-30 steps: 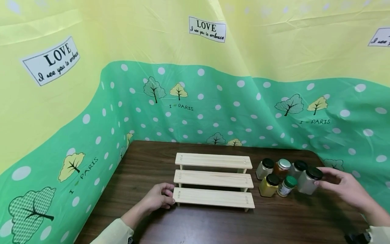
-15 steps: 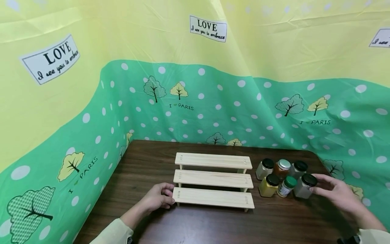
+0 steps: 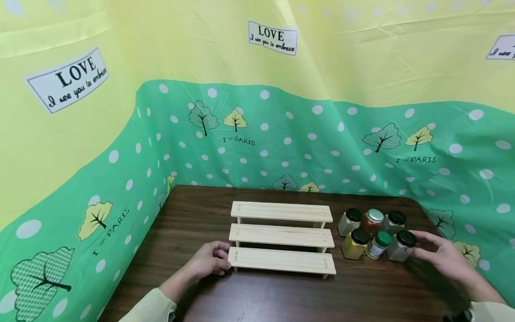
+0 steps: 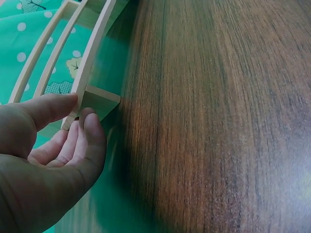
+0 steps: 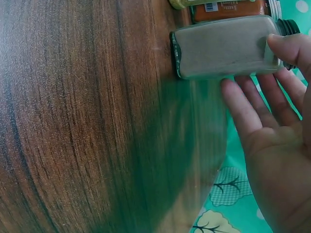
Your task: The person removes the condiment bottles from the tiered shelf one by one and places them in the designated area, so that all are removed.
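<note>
My left hand [image 3: 206,259] pinches the left end of the lowest step of a three-tier wooden shelf [image 3: 281,259]; the left wrist view has the thumb [image 4: 58,104] on top and fingers below the board. At the right, my right hand [image 3: 446,258] holds a black-lidded glass spice jar [image 3: 397,252] from its right side. Grey-brown powder fills this jar [image 5: 221,48] in the right wrist view, where the thumb [image 5: 286,47] lies near its neck. It stands upright beside a green-lidded jar [image 3: 375,251], at the front right of a cluster.
Also in the cluster are a yellow jar [image 3: 353,249], a silver-lidded reddish-brown jar [image 3: 371,223] and two more black-lidded jars, one a pale jar [image 3: 347,227] nearest the shelf. Patterned green and yellow cloth [image 3: 281,134] hangs behind the dark wooden table [image 3: 281,299].
My right hand has moved left and slightly nearer with the black-lidded spice jar, bringing it down beside the green-lidded one. The left hand has kept its place on the shelf.
</note>
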Available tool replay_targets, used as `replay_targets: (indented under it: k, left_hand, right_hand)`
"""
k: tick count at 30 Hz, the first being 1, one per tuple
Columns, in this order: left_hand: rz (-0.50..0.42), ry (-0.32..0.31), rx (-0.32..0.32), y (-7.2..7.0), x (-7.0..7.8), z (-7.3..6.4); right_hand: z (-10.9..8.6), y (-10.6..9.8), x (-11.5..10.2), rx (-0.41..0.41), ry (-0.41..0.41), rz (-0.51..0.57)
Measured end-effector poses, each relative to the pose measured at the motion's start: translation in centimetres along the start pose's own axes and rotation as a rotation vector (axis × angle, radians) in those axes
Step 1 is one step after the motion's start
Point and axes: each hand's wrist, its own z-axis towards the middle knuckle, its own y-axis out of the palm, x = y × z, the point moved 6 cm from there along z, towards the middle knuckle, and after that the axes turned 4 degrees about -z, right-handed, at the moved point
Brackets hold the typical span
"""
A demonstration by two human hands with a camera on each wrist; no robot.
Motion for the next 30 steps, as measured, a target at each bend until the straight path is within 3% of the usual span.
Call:
replay_targets:
  k: [12,22,30]
  left_hand:
    - [0.019,-0.001,0.000,-0.4,0.3,-0.1]
    - [0.040,0.003,-0.012,-0.5,0.4,-0.2]
    - [0.029,0.005,-0.015,-1.2,0.2,-0.5]
  right_hand:
    - [0.1,0.4,0.0,-0.063,-0.002,0.185]
    - [-0.1,0.6,-0.1,-0.025,0.028,0.046]
    - [-0.1,1.0,-0.4,-0.036,0.089,0.061]
